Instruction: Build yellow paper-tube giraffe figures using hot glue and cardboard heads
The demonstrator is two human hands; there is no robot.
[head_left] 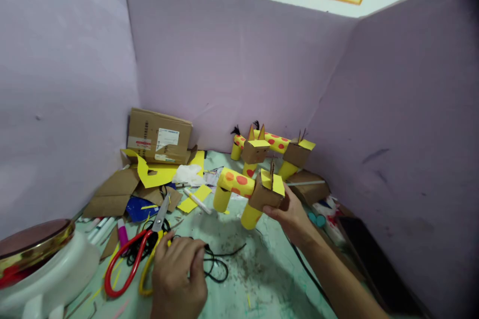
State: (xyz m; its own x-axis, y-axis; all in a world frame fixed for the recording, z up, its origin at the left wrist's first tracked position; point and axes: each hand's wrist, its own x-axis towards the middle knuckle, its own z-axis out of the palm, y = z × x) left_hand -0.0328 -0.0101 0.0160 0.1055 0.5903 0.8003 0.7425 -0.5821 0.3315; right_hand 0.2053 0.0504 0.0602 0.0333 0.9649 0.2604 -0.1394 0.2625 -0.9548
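Note:
My right hand grips the brown cardboard head of a paper giraffe with red and orange spots on its yellow body. Its legs are yellow tubes, and yellow paper tops the head. Curled fingers close my left hand, low over the table; whatever they may hold is hidden. Black cord trails out beside that hand. Just to its left lie red-handled scissors with partly visible blades, and yellow-handled scissors. Two similar giraffes, one with a cardboard head facing me, stand behind.
A cardboard box leans at the back left, with yellow paper scraps before it. A white marker lies mid-table. A white object with a gold rim fills the front left. A dark flat object lies right, beneath purple walls.

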